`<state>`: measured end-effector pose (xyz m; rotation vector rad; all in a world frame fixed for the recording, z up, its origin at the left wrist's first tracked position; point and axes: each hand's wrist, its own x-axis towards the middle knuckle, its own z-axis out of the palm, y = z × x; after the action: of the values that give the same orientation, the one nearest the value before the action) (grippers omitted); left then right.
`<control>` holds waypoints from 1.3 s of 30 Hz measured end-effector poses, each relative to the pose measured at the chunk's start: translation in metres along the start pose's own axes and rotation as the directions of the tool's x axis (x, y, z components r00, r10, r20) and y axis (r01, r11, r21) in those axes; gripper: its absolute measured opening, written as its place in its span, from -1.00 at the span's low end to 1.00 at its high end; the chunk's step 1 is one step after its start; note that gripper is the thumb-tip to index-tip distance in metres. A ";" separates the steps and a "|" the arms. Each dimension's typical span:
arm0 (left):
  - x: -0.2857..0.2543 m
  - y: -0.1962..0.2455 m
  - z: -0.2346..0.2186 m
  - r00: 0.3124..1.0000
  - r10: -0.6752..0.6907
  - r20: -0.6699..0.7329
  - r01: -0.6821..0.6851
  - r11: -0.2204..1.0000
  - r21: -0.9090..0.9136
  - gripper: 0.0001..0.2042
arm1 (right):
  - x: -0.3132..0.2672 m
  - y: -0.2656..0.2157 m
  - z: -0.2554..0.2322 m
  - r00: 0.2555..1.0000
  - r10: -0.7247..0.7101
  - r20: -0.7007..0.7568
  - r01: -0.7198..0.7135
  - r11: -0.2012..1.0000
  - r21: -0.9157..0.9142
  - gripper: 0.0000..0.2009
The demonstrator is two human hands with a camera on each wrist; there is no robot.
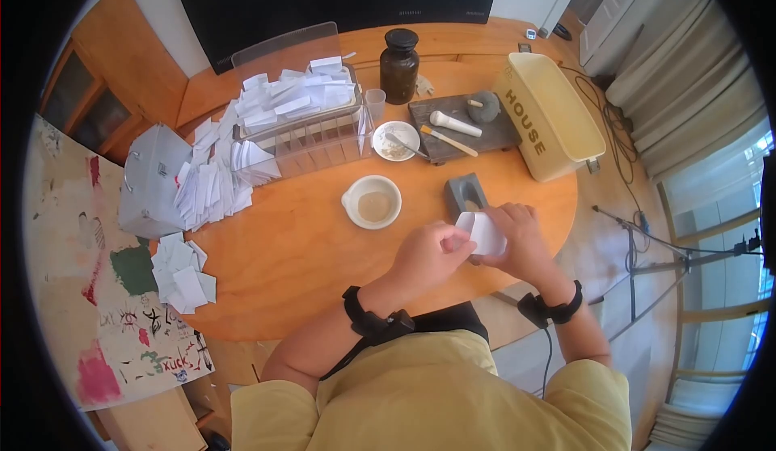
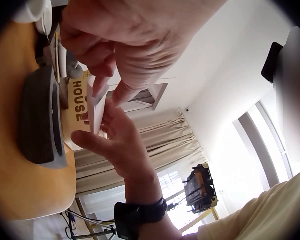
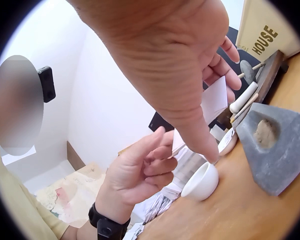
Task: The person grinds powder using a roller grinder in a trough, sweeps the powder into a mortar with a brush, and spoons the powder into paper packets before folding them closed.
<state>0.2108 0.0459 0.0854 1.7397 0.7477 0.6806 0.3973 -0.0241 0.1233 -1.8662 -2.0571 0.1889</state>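
Note:
A small white paper packet (image 1: 487, 234) is held up between both hands near the table's front right. The left hand (image 1: 432, 255) pinches its left edge between thumb and fingers. Around its right side curl the thumb and fingers of the right hand (image 1: 521, 241). Just behind the packet stands a grey stone block (image 1: 465, 194); its hollow holds light brown powder (image 3: 265, 134). In the left wrist view the paper (image 2: 96, 107) looks folded, with a left fingertip at its upper end. What is inside the paper cannot be seen.
A white mortar (image 1: 372, 202) with brownish contents stands left of the hands. Behind are a small dish (image 1: 396, 141), a dark board (image 1: 465, 128) with pestle and brush, a brown jar (image 1: 399, 67) and a yellow bin (image 1: 550, 120). Paper packets (image 1: 212, 180) are heaped at left.

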 end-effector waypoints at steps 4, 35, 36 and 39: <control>-0.009 0.003 -0.020 0.990 -0.119 -0.075 0.120 0.993 0.013 -0.78 | 0.011 0.022 -0.014 1.000 0.003 0.014 0.001 0.968 -0.250 -0.38; -0.037 -0.049 -0.045 0.954 -0.294 -0.060 0.285 0.950 -0.129 -0.74 | 0.080 0.015 -0.015 0.870 -0.164 0.464 0.440 0.682 -0.584 -0.82; -0.037 -0.050 -0.044 0.955 -0.290 -0.061 0.280 0.951 -0.132 -0.74 | 0.080 0.016 -0.016 0.876 -0.139 0.462 0.416 0.702 -0.577 -0.80; -0.037 -0.047 -0.042 0.956 -0.285 -0.064 0.275 0.952 -0.134 -0.75 | 0.073 0.016 -0.021 0.891 -0.099 0.442 0.372 0.718 -0.589 -0.77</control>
<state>0.1479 0.0540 0.0481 1.4630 0.9682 0.5930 0.4145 0.0471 0.1498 -2.0066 -2.9113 -0.3310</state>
